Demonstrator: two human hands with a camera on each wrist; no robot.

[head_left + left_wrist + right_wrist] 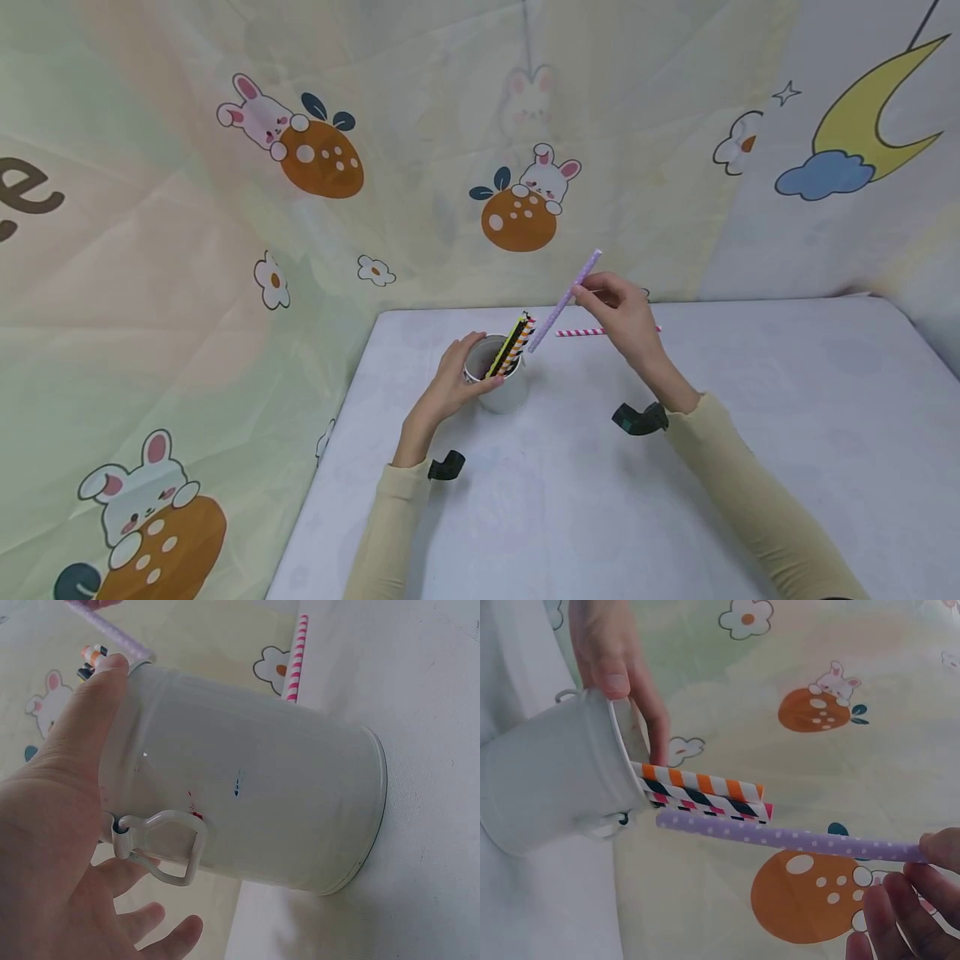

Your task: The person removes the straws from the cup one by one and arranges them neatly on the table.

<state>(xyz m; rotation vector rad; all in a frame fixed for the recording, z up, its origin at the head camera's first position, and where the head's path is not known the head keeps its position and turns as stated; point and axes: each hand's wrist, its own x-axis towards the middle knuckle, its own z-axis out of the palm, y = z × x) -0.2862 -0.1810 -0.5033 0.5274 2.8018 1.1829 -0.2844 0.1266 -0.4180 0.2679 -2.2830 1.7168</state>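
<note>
A small white metal pail [504,400] stands on the table. My left hand [448,379] grips its rim, thumb on the near side and fingers round the far side. In the left wrist view, a looped handle lug [169,844] juts from the wall of the pail. Several striped paper straws [712,791], orange, black and pink among them, lean out of the opening. My right hand [618,315] pinches a purple dotted paper straw [780,838] by its upper end. The straw's lower end is beside the rim, close to the bundle.
A pink-and-white striped straw [577,332] lies on the white tabletop [577,500] behind the pail, partly hidden by my right hand. A printed cloth backdrop [420,167] with rabbits rises along the back and left edges of the table.
</note>
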